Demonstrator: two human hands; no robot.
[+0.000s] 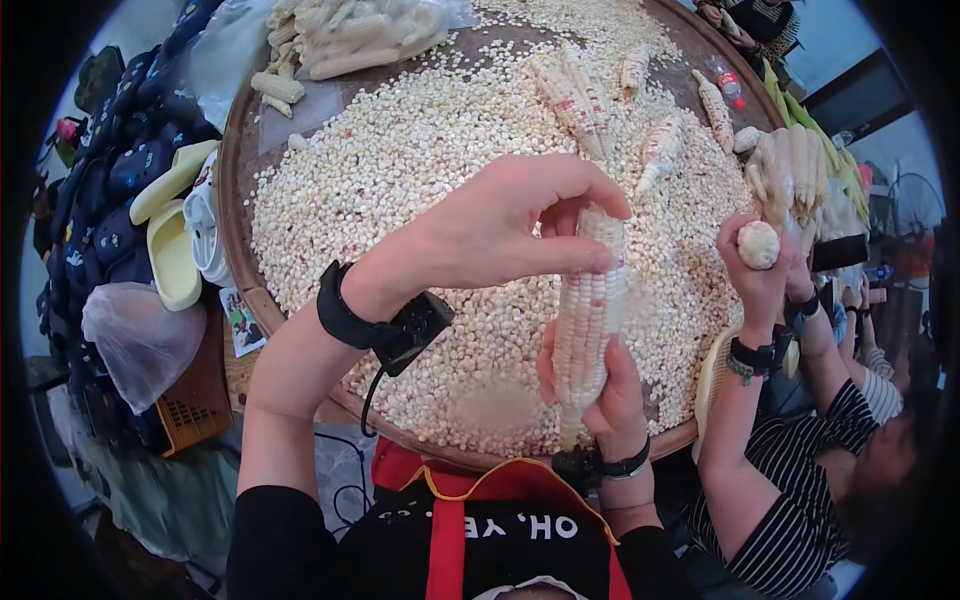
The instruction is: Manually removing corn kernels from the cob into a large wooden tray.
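Note:
A pale corn cob (585, 330) with a few reddish kernels stands nearly upright between my hands, above a spread of loose corn kernels (380, 205). My right hand (618, 400) grips its lower end, with fingers on both sides. At the upper end, my left hand (500, 225) pinches the cob, thumb on the front and fingers curled over the tip. The kernels lie in a wide round tray (237, 205) with a brown rim. Beyond my hands, several cobs (572, 95) with red-speckled kernels rest on the loose ones.
On the right, a person in a striped shirt (790, 520) holds another cob (758, 245). Stripped cobs (790, 175) are heaped at the tray's right edge. A plastic bag of cobs (365, 40) sits far left. Yellow slippers (175, 255) lie outside the left rim.

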